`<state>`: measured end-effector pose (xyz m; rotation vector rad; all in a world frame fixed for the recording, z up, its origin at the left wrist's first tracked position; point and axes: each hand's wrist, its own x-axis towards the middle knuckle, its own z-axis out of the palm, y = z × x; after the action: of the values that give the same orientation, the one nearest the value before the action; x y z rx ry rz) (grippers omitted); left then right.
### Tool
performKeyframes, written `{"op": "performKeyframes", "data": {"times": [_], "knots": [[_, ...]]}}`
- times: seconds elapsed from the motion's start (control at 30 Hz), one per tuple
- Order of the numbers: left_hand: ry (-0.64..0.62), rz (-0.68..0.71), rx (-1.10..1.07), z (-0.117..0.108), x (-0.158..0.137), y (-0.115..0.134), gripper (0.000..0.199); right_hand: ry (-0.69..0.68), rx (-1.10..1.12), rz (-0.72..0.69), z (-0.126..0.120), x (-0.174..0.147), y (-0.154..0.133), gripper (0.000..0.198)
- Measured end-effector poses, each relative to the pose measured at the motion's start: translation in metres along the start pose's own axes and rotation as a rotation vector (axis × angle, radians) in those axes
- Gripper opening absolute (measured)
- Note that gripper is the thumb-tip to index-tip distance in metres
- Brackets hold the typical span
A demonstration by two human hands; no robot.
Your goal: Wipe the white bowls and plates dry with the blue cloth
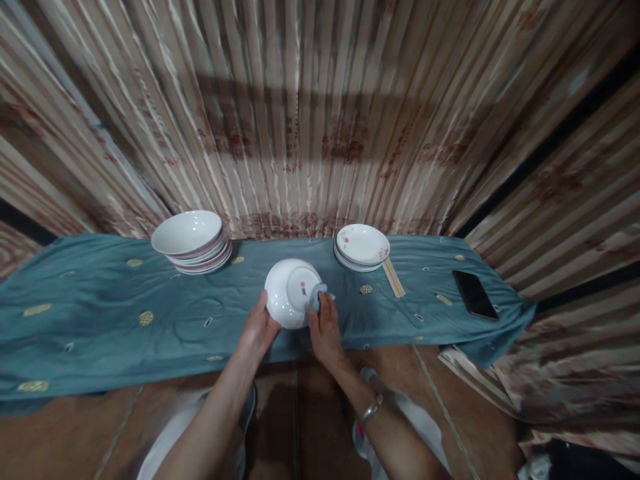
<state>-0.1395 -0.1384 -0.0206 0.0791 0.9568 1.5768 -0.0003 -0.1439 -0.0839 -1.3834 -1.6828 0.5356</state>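
Note:
A white plate (281, 293) is held up over the front of the cloth-covered table, its underside with a foot ring and a small red mark turned towards me. My left hand (260, 325) grips its lower left rim. At the plate's right side, my right hand (326, 328) pinches a small light-blue cloth (317, 293) that lies against the underside. Beyond, to the left, stands a stack of white bowls (193, 243) with reddish bands. Farther right is a stack of white plates (363, 245) with a flower pattern.
Wooden chopsticks (394, 277) lie beside the plate stack, and a black phone (474, 295) rests near the right end. A teal patterned cloth (115, 333) covers the table. Behind it hangs a striped curtain (300, 120); tiled floor (280, 413) shows in front.

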Motion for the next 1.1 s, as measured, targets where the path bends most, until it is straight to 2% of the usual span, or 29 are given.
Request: {"op": "performKeyframes", "data": {"times": [0.3,0.53,0.8,0.97,1.1], "knots": [[0.063,-0.027,0.001,0.009,-0.007,0.004,0.032,-0.108,-0.062,-0.097,-0.003,-0.036,-0.010,0.059],[0.039,-0.023,-0.025,0.008,-0.003,0.002,0.037,-0.180,-0.163,-0.339,-0.005,-0.055,-0.022,0.067],[0.003,-0.022,-0.018,0.008,-0.009,0.003,0.028,-0.213,-0.301,-0.561,-0.002,-0.038,-0.037,0.064],[-0.003,0.036,0.045,0.015,-0.021,0.004,0.016,-0.148,-0.370,-0.627,-0.004,-0.024,-0.048,0.059],[-0.030,0.063,0.063,0.019,-0.025,0.004,0.012,-0.094,-0.402,-0.626,-0.008,-0.015,-0.053,0.053]]}}
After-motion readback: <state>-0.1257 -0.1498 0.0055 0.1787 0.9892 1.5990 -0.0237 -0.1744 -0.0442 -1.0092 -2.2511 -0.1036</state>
